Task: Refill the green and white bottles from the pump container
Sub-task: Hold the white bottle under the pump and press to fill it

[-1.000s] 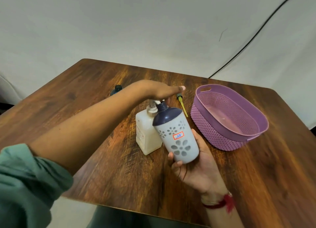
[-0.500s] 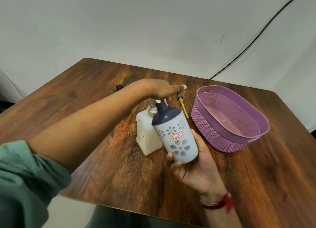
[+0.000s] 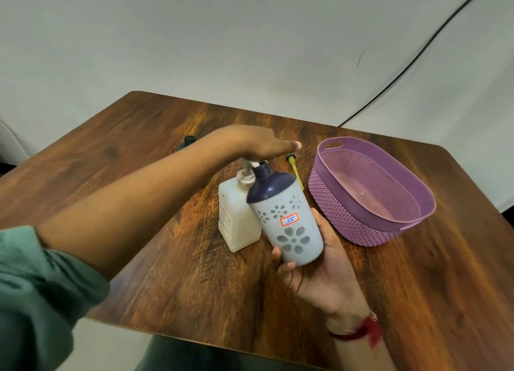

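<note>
White bottle (image 3: 289, 226), navy top, tilted, mouth at nozzle of upright pump container (image 3: 236, 223)

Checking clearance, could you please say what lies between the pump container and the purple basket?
Head view: the white bottle, held by the right hand; farther back, a yellow tube.

Presses down with left hand (image 3: 258, 145), fingers straight, on head of pump container (image 3: 236, 220). Cradles white bottle (image 3: 289, 226) in right hand (image 3: 322, 270) — tilted, dark neck at spout. Purple basket (image 3: 347, 223) near, on right side of wooden table (image 3: 167, 273); yellow tube (image 3: 294, 169) behind bottle.
</note>
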